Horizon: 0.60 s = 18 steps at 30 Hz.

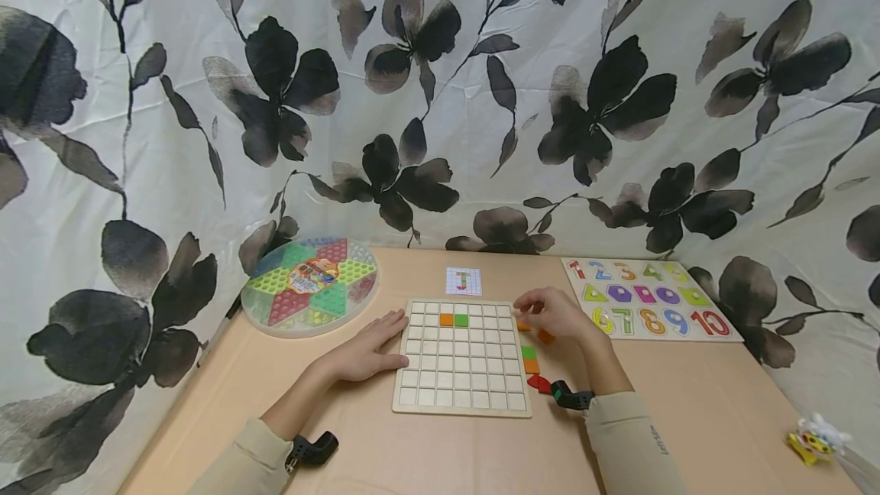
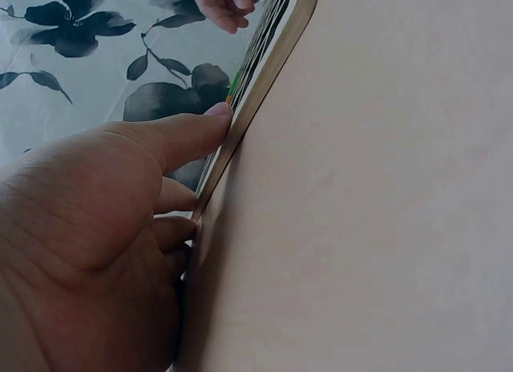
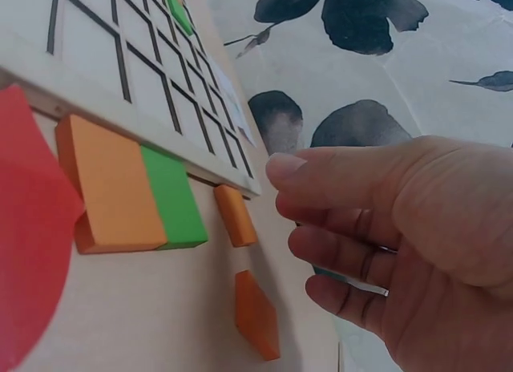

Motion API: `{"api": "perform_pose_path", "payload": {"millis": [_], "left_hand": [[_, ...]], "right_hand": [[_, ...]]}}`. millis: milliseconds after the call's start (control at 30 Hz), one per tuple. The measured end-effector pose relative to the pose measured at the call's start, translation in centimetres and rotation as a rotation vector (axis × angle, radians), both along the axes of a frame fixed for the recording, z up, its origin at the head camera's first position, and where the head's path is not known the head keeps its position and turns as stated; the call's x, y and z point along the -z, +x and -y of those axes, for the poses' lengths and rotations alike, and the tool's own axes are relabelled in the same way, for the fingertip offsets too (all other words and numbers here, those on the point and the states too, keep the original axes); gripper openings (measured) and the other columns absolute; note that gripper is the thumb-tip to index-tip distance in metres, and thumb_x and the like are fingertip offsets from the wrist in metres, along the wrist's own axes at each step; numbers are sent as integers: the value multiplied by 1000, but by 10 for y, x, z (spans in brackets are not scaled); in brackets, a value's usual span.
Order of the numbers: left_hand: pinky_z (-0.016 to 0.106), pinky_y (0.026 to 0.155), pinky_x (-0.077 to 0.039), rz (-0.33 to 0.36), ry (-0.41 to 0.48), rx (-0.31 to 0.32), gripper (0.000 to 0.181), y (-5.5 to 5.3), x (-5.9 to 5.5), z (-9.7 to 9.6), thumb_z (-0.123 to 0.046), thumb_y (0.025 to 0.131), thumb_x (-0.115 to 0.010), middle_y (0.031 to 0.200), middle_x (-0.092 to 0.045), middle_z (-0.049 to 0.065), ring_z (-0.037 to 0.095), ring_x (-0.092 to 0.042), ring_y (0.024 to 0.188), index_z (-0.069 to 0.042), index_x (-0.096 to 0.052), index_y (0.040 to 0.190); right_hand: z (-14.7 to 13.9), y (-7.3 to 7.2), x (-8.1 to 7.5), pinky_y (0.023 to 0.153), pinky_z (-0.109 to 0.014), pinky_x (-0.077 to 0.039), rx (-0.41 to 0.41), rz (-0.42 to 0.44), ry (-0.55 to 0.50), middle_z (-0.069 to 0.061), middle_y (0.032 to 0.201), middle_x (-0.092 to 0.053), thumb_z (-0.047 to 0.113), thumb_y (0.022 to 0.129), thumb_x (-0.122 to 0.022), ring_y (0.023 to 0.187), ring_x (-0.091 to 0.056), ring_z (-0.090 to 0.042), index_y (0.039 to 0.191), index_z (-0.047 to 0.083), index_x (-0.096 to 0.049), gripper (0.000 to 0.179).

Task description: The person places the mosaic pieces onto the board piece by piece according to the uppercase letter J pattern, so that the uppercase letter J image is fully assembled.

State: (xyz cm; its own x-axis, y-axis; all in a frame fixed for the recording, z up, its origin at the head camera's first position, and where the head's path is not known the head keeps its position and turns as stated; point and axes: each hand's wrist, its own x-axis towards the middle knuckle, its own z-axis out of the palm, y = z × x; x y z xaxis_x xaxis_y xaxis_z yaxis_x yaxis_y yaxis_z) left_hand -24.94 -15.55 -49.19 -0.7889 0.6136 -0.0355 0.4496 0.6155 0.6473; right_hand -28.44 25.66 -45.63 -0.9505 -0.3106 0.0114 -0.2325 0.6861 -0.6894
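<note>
A white grid board (image 1: pixel 461 357) in a pale wooden frame lies on the table, with an orange square (image 1: pixel 447 320) and a green square (image 1: pixel 461 321) side by side in an upper row. My left hand (image 1: pixel 367 350) rests along the board's left edge, thumb and fingertips touching the frame. Over the upper right corner hovers my right hand (image 1: pixel 553 313), its fingers loosely bent and nothing visible between thumb and fingers. Below it, two slim orange pieces (image 3: pixel 234 215) lie beside the frame. Nearer are a green block (image 3: pixel 173 197), an orange block (image 3: pixel 112 183) and red pieces (image 3: pixel 32 228).
Behind the board lies a small card (image 1: pixel 464 281) with a coloured J on a grid. A round Chinese checkers board (image 1: pixel 275 318) sits at the back left, and a number-and-shape board (image 1: pixel 639 319) at the back right. A small toy figure (image 1: pixel 818 440) stands near the right edge.
</note>
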Motion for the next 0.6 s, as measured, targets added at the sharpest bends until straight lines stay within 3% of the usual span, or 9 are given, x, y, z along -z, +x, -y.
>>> {"api": "perform_pose_path", "payload": {"millis": [600], "left_hand": [[59,131,-8,-10,2,3,84,0,2,0,-43,101,-65,174,-14,19,40,-8,162,0,-28,163]], "right_hand": [[-2,-2,11,71,-29,-45,-16,-2,78,-4,95,-70,6,89,-81,85,-53,-21,107,7,-79,18]]}}
